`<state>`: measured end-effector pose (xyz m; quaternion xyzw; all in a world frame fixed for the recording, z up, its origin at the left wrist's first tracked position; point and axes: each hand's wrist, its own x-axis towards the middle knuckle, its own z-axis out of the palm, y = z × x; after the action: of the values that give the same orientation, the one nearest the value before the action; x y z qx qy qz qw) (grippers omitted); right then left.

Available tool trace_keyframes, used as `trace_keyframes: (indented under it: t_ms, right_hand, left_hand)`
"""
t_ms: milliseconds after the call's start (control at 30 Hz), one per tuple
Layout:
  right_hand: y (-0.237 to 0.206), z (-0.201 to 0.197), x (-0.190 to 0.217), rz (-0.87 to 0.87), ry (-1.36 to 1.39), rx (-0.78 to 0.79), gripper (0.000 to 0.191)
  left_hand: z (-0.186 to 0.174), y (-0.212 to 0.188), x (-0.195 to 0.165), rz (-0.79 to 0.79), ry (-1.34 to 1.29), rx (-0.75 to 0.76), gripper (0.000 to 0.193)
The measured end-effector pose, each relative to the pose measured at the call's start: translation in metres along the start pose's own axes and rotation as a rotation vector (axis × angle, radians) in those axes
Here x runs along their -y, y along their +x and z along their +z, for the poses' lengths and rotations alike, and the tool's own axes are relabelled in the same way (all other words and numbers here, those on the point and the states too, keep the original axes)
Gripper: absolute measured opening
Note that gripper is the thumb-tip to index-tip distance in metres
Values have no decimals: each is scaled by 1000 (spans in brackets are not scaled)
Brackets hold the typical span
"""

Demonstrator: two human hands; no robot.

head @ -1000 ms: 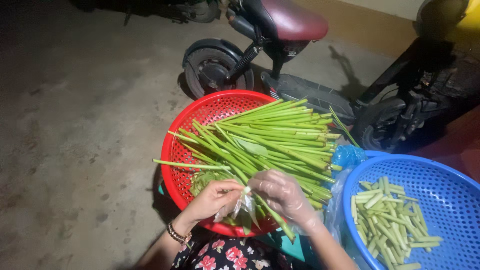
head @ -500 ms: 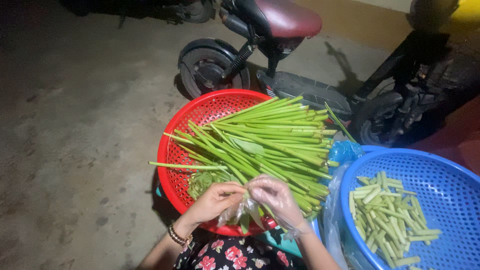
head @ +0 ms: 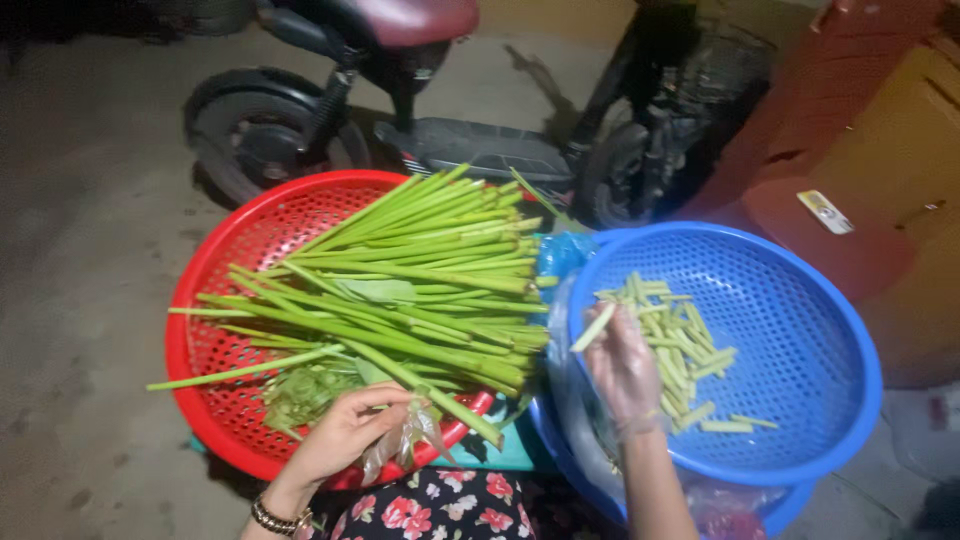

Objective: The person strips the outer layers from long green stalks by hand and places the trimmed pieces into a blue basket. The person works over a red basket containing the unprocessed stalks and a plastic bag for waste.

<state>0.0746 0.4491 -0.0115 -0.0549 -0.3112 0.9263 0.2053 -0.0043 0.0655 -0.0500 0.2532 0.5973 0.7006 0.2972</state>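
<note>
Since the earlier frame, the right hand (head: 622,368) has left the left hand and crossed from the red basket (head: 215,290) to the blue basket (head: 800,330) at the right of the frame. It wears a thin clear glove and pinches one short cut piece (head: 594,327) between thumb and fingers, above the basket's near-left rim.

Left hand (head: 345,432): positioned at the lower centre of the frame, over the near edge of the red basket. Its fingers are curled around the thick end of one long green stem (head: 440,395), along with a scrap of clear film.

Progress, as judged from both baskets:
- Done: a modest scatter of cut pieces (head: 680,350) lies on the blue basket's floor, covering only a part of it.
- Left: a thick pile of uncut stems (head: 410,275) spans the red basket, tips pointing toward the upper right. A small heap of stripped leaves (head: 300,390) sits at its lower left.

Most of the work appears to remain. A parked scooter (head: 480,150) stands beyond the baskets at the top of the frame.
</note>
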Motion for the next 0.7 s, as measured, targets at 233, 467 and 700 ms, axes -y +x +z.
trace_keyframes:
  t_ms: [233, 467, 700]
  right_hand:
    - [-35, 33, 61, -511, -1053, -260, 34]
    - [-63, 135, -29, -313, -1289, 931, 32]
    - [-56, 177, -72, -187, -1450, 1030, 21]
  left_hand:
    - [12, 11, 0, -40, -54, 7, 18]
    - [7, 5, 4, -8, -88, 46, 12]
    - [-15, -8, 10, 32, -50, -130, 11]
